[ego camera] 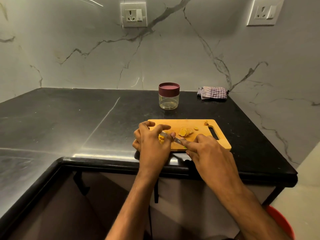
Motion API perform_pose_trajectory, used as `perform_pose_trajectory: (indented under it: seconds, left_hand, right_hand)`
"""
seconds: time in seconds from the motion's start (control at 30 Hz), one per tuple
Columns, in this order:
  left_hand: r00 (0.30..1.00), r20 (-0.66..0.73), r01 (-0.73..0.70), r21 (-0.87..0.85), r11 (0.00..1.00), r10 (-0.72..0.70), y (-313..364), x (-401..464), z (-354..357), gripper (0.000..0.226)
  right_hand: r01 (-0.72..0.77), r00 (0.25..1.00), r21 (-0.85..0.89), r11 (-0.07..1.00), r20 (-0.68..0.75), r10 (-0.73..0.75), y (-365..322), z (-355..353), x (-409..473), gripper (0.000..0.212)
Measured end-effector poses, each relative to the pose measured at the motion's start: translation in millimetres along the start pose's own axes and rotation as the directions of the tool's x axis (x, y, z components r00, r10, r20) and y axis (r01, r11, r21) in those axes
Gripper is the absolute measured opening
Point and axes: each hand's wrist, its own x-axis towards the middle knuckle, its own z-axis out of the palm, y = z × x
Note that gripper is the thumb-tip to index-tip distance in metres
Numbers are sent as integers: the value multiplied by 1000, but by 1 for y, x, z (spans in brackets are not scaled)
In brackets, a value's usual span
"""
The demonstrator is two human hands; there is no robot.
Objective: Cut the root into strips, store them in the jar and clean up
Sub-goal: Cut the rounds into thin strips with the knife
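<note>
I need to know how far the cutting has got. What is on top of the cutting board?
On the board lie a fanned row of root slices and some small scraps. The left hand covers the piece being cut; the right hand holds the knife.

root slices (pixel 186 131) on cutting board (pixel 199 124) | jar (pixel 169 95) lidded, upright, behind

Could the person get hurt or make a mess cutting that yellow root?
Maybe. The left hand holds the root piece right beside the knife blade, so a slip might nick a finger. The cutting board sits close to the counter edge, so slices might fall off. The jar still has its lid on.
</note>
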Motion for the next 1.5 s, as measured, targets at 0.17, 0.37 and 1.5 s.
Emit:
perform_pose_trajectory:
  seconds: [0.17, 0.37, 1.5]
  left_hand:
    - [995, -78, 68, -10, 998, -69, -2, 0, 2, 4]
    - [982, -136, 127, -36, 991, -131, -2, 1, 4, 9]
    - [995, -90, -19, 157, 987, 33, 2, -2, 10, 26]
  right_hand:
    - [21, 1000, -28, 999, 14, -21, -2, 1, 2, 46]
    - [-95, 995, 117, 989, -32, 99, 8, -1, -8, 41]
    - [-189, 971, 350, 918, -73, 228, 17, 7, 2, 33]
